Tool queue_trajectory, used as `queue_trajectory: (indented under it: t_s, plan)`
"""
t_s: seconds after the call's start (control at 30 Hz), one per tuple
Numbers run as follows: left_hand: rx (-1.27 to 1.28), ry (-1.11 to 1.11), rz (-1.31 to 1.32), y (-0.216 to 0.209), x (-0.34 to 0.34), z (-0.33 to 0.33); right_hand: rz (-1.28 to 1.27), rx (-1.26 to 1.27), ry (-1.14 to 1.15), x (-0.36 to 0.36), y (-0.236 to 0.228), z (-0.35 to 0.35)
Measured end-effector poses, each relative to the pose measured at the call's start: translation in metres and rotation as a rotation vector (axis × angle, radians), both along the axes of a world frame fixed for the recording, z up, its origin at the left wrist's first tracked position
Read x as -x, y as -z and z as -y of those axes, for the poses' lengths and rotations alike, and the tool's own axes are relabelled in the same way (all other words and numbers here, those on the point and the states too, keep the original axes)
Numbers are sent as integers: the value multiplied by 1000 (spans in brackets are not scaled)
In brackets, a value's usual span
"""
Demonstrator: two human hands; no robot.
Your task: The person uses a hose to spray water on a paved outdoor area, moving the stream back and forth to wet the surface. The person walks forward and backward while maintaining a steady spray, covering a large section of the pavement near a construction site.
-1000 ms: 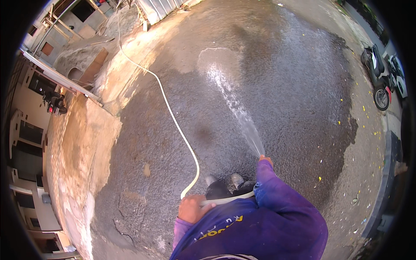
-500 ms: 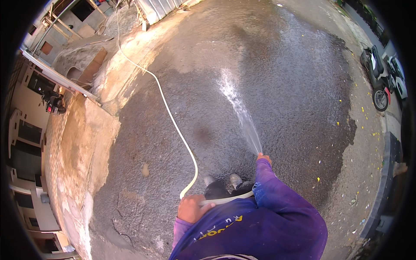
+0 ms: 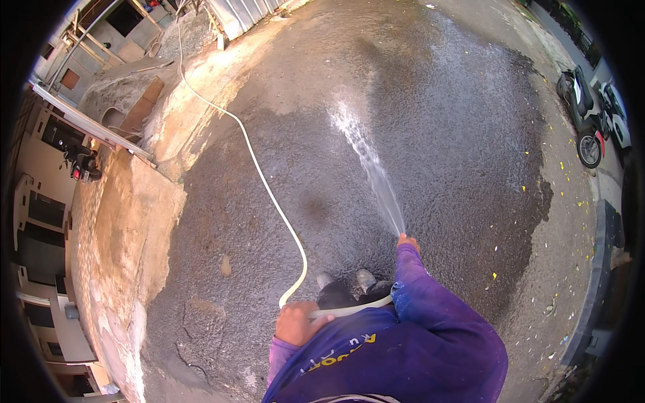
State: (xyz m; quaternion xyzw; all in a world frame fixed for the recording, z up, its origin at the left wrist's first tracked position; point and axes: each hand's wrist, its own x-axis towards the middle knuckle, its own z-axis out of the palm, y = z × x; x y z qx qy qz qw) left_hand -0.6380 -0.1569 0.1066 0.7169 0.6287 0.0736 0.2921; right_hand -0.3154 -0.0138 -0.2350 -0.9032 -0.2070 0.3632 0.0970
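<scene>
A pale yellow hose (image 3: 271, 193) runs over the wet asphalt from the far left down to me. My left hand (image 3: 297, 324) is wrapped round it at my waist, with the thumb along the top. From there the hose passes across my front and goes out of sight behind my right sleeve. My right hand (image 3: 408, 242) is stretched out ahead, closed at the hose's end, which the fingers hide. A jet of water (image 3: 376, 176) shoots forward from it and slightly left, breaking into white splash on the ground.
Two parked scooters (image 3: 588, 121) stand at the right edge, and a motorcycle (image 3: 82, 161) on the left. A sand pile (image 3: 113, 91) and corrugated sheets (image 3: 238, 15) are at the far left. Yellow petals dot the dry strip on the right. My shoes (image 3: 365, 278) stand on wet asphalt.
The water's splash has shifted slightly left and a little farther away. Both hands keep their hold on the hose, nearly in the same places.
</scene>
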Motion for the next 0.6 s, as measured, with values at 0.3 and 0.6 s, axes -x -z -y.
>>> queue_trajectory:
  t_s: [0.3, 0.6]
  plan:
    - [10, 4, 2, 1, 0, -1, -35, -44, -11, -2, 5, -4]
    - [0, 11, -3, 1, -2, -3, 27, 100, 152, -21, 26, 20]
